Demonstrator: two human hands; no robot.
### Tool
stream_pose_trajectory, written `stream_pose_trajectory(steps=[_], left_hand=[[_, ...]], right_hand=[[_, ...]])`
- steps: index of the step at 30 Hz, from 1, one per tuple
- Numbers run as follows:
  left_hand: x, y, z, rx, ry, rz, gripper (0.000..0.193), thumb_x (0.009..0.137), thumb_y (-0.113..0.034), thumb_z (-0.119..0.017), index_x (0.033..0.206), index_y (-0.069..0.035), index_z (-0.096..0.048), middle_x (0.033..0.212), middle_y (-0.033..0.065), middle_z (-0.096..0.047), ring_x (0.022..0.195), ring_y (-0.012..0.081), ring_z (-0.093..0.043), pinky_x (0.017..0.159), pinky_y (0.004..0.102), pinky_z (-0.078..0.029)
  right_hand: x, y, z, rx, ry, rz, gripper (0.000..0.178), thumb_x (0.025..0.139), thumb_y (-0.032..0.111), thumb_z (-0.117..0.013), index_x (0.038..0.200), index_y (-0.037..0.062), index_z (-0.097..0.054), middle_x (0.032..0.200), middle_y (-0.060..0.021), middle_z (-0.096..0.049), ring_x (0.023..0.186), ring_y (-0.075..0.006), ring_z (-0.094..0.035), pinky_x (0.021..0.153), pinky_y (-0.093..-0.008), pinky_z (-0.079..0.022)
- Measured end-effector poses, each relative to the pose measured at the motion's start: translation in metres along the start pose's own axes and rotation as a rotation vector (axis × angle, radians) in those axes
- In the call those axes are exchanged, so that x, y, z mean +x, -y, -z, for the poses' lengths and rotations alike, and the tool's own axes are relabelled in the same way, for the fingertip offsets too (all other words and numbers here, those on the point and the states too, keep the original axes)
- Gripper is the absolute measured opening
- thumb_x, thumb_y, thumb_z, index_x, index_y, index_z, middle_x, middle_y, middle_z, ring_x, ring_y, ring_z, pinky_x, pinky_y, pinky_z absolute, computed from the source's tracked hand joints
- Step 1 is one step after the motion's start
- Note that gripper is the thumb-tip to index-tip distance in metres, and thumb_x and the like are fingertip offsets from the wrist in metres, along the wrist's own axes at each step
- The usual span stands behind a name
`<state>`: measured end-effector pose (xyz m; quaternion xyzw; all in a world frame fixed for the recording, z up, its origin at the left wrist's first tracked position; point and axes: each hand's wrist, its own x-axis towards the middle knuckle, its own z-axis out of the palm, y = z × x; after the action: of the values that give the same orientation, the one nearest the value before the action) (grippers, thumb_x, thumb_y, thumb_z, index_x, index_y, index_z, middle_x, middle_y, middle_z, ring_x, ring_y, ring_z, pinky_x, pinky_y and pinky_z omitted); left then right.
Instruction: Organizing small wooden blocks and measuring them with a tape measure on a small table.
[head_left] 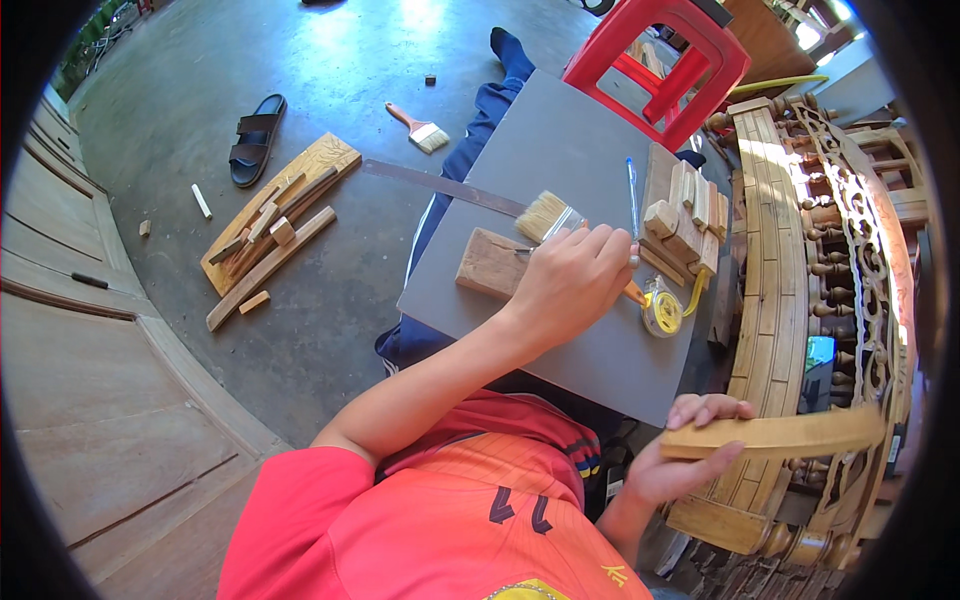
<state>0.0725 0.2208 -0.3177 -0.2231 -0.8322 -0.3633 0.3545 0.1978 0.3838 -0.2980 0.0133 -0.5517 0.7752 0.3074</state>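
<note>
My left hand point(575, 270) is closed around the handle of a paintbrush point(546, 216). Its pale bristles point to the far left over a grey board point(565, 135) lying across my legs. Below the bristles lies a wooden block point(485, 262), partly covered by my hand. Off the board's right corner, my right hand point(690, 450) grips one end of a light, smooth wooden strip point(775, 436), thumb below and fingers behind it. A blue pen point(631, 185) and a yellow tape measure point(662, 308) are close to my left hand's fingers.
A dark metal ruler point(440, 184) overhangs the board's left edge. Stacked wood pieces point(685, 215) sit at its right. A red stool point(655, 70) stands beyond, a wooden bench point(770, 300) to the right. Wood scraps point(275, 225), another brush point(425, 134) and a sandal point(257, 140) lie on the floor.
</note>
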Motion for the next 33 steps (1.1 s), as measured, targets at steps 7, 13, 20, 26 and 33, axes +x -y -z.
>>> stream_pose_trajectory(steps=[7, 13, 20, 26, 33], left_hand=[[-0.003, 0.005, -0.002, 0.012, 0.049, 0.019, 0.018, 0.090, -0.013, -0.067, 0.089, -0.006, -0.051, 0.079, 0.0087, -0.055, 0.073, 0.0278, -0.060, 0.069, 0.0396, -0.048], [-0.004, 0.004, -0.004, 0.076, 0.072, -0.008, 0.018, 0.090, -0.015, -0.068, 0.090, -0.007, -0.051, 0.079, 0.0076, -0.056, 0.074, 0.0262, -0.060, 0.070, 0.0384, -0.048], [-0.006, 0.008, -0.006, 0.144, 0.172, 0.015, 0.017, 0.087, -0.014, -0.068, 0.090, -0.007, -0.053, 0.081, 0.0078, -0.058, 0.078, 0.0252, -0.063, 0.072, 0.0377, -0.049], [-0.006, 0.007, -0.005, 0.170, 0.183, 0.010, 0.017, 0.087, -0.014, -0.069, 0.091, -0.007, -0.054, 0.082, 0.0078, -0.059, 0.080, 0.0250, -0.064, 0.073, 0.0378, -0.050], [-0.007, 0.009, -0.004, 0.186, 0.177, 0.022, 0.019, 0.086, -0.016, -0.070, 0.092, -0.007, -0.054, 0.083, 0.0075, -0.059, 0.080, 0.0245, -0.064, 0.074, 0.0378, -0.050]], right_hand=[[-0.019, -0.005, 0.021, -0.478, 0.557, -0.644, 0.044, 0.100, 0.043, -0.054, 0.123, 0.0065, -0.043, 0.080, -0.0048, -0.048, 0.061, -0.0114, -0.047, 0.061, -0.0285, -0.043], [-0.010, -0.005, 0.005, 0.049, 0.045, -0.098, 0.046, 0.103, 0.047, -0.048, 0.126, 0.0073, -0.042, 0.084, -0.0049, -0.049, 0.060, -0.0129, -0.047, 0.061, -0.0297, -0.044], [-0.029, -0.013, 0.024, -0.258, 0.416, -0.615, 0.033, 0.098, 0.030, -0.057, 0.120, 0.0062, -0.048, 0.074, -0.0013, -0.045, 0.055, -0.0114, -0.046, 0.051, -0.0254, -0.040], [-0.014, -0.007, -0.004, 0.101, -0.083, -0.201, 0.042, 0.105, 0.044, -0.045, 0.124, 0.0065, -0.047, 0.077, -0.0012, -0.043, 0.058, -0.0111, -0.041, 0.059, -0.0289, -0.040], [-0.023, -0.013, 0.028, -0.055, 0.472, -0.686, 0.044, 0.103, 0.042, -0.045, 0.126, 0.0044, -0.046, 0.072, -0.0030, -0.043, 0.058, -0.0126, -0.044, 0.055, -0.0294, -0.039]])
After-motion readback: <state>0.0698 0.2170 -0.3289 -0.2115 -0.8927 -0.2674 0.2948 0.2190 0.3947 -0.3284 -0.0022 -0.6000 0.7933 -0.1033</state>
